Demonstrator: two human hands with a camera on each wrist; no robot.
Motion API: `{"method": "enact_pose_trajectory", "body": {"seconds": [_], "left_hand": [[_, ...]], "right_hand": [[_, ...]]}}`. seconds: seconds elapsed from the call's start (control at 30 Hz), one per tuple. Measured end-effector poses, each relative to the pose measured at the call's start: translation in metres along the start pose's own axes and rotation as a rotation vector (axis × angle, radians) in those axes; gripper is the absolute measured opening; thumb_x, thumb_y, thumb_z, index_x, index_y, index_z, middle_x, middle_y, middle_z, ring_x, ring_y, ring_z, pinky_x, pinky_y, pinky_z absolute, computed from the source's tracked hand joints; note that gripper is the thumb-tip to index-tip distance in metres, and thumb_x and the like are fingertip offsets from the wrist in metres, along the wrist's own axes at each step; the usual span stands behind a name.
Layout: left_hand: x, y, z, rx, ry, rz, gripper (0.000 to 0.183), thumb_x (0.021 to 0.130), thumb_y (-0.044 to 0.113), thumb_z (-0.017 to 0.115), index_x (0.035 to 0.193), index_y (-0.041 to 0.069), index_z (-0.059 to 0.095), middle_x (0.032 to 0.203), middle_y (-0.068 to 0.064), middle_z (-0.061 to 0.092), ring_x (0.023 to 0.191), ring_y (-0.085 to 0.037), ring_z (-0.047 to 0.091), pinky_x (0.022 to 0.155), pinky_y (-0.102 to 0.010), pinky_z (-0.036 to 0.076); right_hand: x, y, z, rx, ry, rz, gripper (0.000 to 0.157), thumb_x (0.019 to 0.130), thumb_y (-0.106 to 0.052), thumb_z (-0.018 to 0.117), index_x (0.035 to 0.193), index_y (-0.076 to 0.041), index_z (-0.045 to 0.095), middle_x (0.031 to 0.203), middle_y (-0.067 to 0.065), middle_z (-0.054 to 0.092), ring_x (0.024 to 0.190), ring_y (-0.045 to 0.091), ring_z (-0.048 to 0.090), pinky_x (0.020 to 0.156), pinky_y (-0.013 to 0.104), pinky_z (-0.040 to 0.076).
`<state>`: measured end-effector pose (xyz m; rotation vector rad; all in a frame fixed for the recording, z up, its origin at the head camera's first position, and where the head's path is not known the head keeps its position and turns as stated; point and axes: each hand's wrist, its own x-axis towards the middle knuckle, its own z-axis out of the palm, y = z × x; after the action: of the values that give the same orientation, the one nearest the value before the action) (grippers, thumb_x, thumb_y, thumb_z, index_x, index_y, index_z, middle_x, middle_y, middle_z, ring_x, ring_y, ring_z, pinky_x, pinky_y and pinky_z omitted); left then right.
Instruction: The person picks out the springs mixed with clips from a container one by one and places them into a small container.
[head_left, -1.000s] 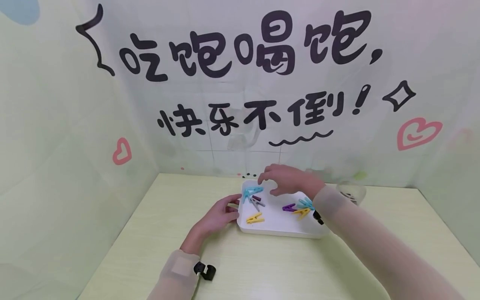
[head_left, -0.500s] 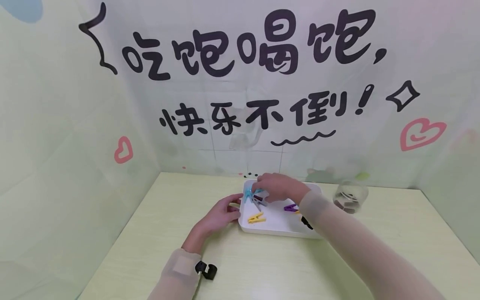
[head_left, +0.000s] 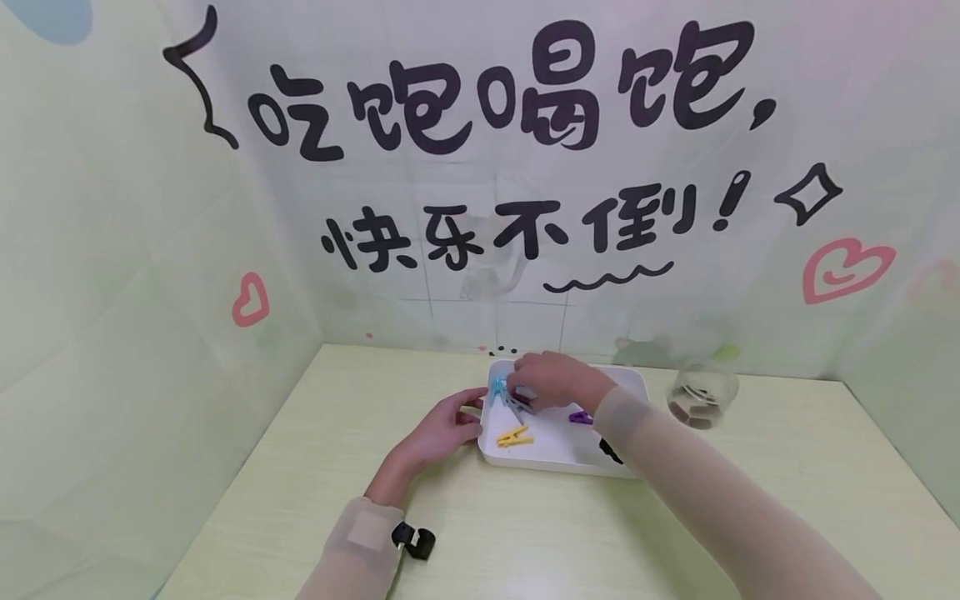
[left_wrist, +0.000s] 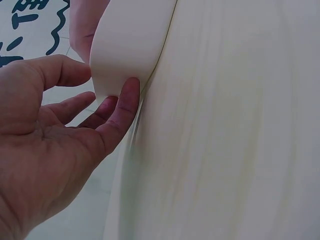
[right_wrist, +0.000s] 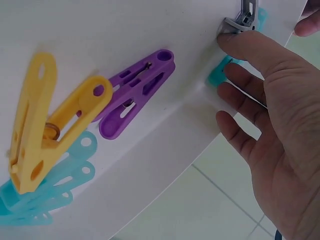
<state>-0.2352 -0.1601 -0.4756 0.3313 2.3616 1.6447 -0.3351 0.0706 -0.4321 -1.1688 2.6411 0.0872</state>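
A white tray [head_left: 540, 458] on the table holds several clothespins. My left hand [head_left: 447, 431] touches the tray's left end; the left wrist view shows its relaxed fingers [left_wrist: 131, 97] spread against the outer wall. Inside the tray, my right hand [head_left: 555, 382] reaches down at the left end, fingers bent. In the right wrist view its thumb meets a grey clothespin [right_wrist: 247, 15], with a teal clothespin [right_wrist: 219, 75] beside the fingertips. I cannot tell what is pinched, as the index fingertip is hidden. A yellow clothespin [head_left: 513, 437] lies just in front.
A purple clothespin [right_wrist: 137, 90], another yellow clothespin [right_wrist: 35, 125] and teal clothespins [right_wrist: 70, 172] lie toward the tray's right side. A clear jar [head_left: 703, 396] with dark brown pieces stands right of the tray. A printed cloth [head_left: 480, 317] hangs behind the table.
My right hand has come down and slightly left from above the tray onto the clothespins, covering a small dark maroon piece seen earlier beside the grey clothespin. My left hand has stayed put.
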Motion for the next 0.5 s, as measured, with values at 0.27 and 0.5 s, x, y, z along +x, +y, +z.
{"method": "enact_pose_trajectory", "body": {"seconds": [0.27,0.5], "left_hand": [[-0.001,0.003,0.001,0.000,0.005,-0.011,0.060,0.100,0.000,0.063,0.158,0.003,0.046,0.144,-0.018,0.055,0.115,-0.029,0.062,0.093,-0.038,0.059],[0.000,0.000,0.001,0.011,0.008,-0.011,0.060,0.101,-0.001,0.062,0.158,0.003,0.047,0.143,-0.018,0.056,0.113,-0.028,0.062,0.091,-0.037,0.059]], "right_hand": [[-0.012,0.008,-0.005,0.039,0.014,-0.006,0.037,0.091,-0.021,0.085,0.125,-0.031,0.074,0.117,-0.006,0.065,0.104,0.015,0.059,0.098,0.039,0.053],[-0.029,0.014,-0.017,0.114,0.039,-0.038,0.032,0.092,-0.022,0.083,0.123,-0.028,0.075,0.124,-0.003,0.067,0.114,0.020,0.062,0.101,0.043,0.053]]}}
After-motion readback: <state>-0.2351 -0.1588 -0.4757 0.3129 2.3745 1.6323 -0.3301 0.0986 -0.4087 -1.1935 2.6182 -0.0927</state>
